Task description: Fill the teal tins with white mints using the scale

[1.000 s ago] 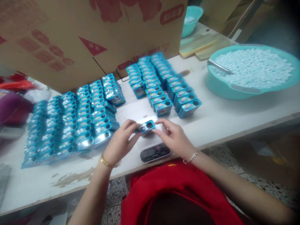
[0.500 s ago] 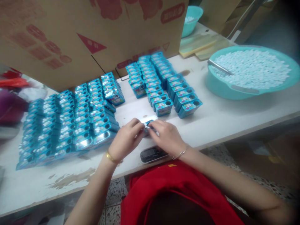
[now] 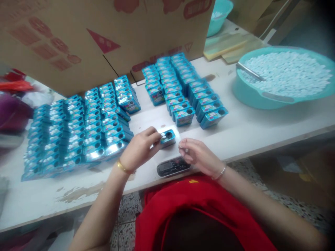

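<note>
Near the front edge of the bench, the left hand bends against a blue box; the right hand curls beside it. I cannot tell whether either grips.

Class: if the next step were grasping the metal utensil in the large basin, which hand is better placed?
The right hand, probably: it is nearer the metal utensil and apart from the blue container, while the left hand is farther away, at that container.
</note>
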Tool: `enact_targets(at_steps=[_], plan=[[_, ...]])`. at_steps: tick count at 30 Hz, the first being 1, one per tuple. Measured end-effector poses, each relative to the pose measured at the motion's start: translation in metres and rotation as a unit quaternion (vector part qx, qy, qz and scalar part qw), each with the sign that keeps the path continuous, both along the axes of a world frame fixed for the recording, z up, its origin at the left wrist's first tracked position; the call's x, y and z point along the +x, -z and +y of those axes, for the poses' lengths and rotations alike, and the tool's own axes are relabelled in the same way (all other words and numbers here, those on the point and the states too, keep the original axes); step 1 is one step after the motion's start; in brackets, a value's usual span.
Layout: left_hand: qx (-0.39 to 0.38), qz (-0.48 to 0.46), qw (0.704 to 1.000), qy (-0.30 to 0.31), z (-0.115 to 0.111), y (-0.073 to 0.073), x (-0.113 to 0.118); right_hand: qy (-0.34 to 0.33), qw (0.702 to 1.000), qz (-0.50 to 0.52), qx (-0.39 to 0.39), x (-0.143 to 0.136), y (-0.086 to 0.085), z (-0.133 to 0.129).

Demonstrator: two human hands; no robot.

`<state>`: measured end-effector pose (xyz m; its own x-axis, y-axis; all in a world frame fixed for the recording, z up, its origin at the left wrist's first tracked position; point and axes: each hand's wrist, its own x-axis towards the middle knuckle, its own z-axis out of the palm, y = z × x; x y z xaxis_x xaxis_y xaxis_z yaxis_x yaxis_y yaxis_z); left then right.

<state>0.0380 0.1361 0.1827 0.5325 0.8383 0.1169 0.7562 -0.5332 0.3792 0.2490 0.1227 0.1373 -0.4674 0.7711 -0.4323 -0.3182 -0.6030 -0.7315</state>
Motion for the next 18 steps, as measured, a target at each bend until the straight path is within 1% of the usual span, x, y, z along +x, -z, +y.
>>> enact_targets(at_steps=[2, 4, 6, 8, 9, 10, 12, 14, 16, 18], plan=[[-0.005, -0.064, 0.998, -0.001, -0.003, -0.007, 0.005, -0.013, 0.999, 0.039, -0.036, -0.002, 0.002, -0.004], [-0.025, -0.117, 0.993, 0.020, -0.009, -0.015, 0.016, -0.031, 0.991, 0.095, -0.089, -0.007, 0.003, -0.008], [-0.046, -0.136, 0.988, 0.062, -0.016, -0.022, 0.029, -0.036, 0.977, 0.153, -0.142, -0.010, 0.002, -0.010], [-0.042, -0.143, 0.985, 0.084, -0.020, -0.027, 0.037, -0.025, 0.969, 0.186, -0.161, -0.010, 0.001, -0.012], [-0.026, -0.147, 0.986, 0.071, -0.021, -0.029, 0.038, -0.016, 0.969, 0.187, -0.158, -0.008, 0.000, -0.012], [-0.002, -0.152, 0.988, 0.039, -0.022, -0.030, 0.035, -0.006, 0.972, 0.182, -0.151, -0.004, 0.000, -0.012], [0.053, -0.154, 0.985, -0.054, -0.022, -0.033, 0.023, 0.021, 0.978, 0.157, -0.137, 0.008, 0.001, -0.011], [0.092, -0.145, 0.975, -0.141, -0.022, -0.033, 0.006, 0.064, 0.982, 0.114, -0.135, 0.024, 0.005, -0.010], [0.106, -0.143, 0.965, -0.190, -0.023, -0.030, -0.011, 0.106, 0.983, 0.063, -0.133, 0.042, 0.013, -0.010], [0.103, -0.147, 0.961, -0.212, -0.025, -0.022, -0.023, 0.141, 0.982, 0.022, -0.127, 0.057, 0.023, -0.011]])
